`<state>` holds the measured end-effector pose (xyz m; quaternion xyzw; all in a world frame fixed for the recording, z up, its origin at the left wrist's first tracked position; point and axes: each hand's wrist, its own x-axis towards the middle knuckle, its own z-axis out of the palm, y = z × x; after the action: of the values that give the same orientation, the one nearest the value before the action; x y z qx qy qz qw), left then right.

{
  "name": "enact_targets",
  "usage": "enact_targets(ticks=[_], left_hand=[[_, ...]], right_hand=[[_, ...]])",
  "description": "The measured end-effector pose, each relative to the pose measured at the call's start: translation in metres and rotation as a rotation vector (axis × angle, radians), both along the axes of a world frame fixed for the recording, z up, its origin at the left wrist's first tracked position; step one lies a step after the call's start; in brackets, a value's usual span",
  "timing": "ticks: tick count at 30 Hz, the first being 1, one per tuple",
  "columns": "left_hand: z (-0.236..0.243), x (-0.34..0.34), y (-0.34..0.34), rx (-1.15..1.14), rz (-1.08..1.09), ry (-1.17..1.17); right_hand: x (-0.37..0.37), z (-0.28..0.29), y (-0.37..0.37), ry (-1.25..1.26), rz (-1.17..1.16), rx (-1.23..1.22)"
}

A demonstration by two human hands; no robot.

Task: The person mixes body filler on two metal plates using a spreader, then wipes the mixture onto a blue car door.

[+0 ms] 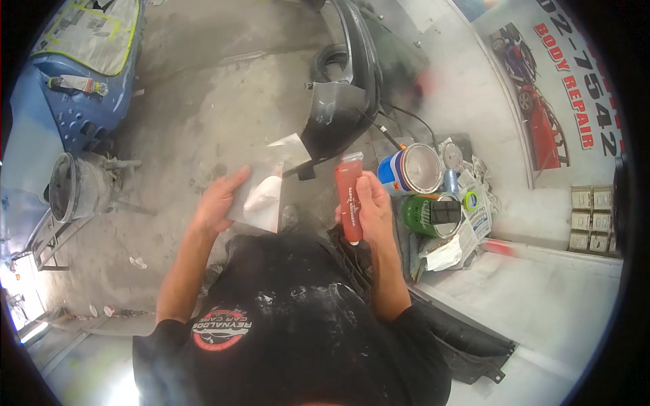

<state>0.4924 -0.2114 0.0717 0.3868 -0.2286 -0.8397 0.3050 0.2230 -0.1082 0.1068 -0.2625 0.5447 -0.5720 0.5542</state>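
Head view, looking straight down at both hands held in front of the chest. Left hand (218,201) props a flat pale board (261,197) from its left edge, palm open and fingers spread along the back, so the face with a whitish blob of paste tilts toward the other hand. Right hand (371,208) wraps a red tube (349,196), fingers curled tight round its lower body, thumb along the side; the tube stands nearly upright with its flat crimped end on top, so the nozzle end looks to be low in the fist, hidden. Tube and board sit just apart, side by side.

Beside the right hand, an open blue-and-white can (410,169) and a green can (430,215) rest on crumpled papers on a ledge, close enough to reach. Dark bumper piece (345,95) lies ahead on the concrete floor (183,115). Masked blue car panel (81,74) sits far left, a grimy bucket (73,186) below it.
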Motion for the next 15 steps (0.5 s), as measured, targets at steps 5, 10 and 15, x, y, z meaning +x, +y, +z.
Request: enact_targets(ticks=[5,10,15], left_hand=[[0.008,-0.009,-0.002,-0.009,-0.167,-0.065],[0.024,-0.023,-0.003,-0.021,-0.256,-0.135],[0.023,-0.037,-0.002,-0.053,-0.296,-0.112]], right_hand=[[-0.012,0.001,-0.005,0.196,0.14,-0.016],[-0.013,0.011,-0.009,0.4,0.201,-0.038],[-0.015,0.017,-0.013,0.614,0.272,-0.042]])
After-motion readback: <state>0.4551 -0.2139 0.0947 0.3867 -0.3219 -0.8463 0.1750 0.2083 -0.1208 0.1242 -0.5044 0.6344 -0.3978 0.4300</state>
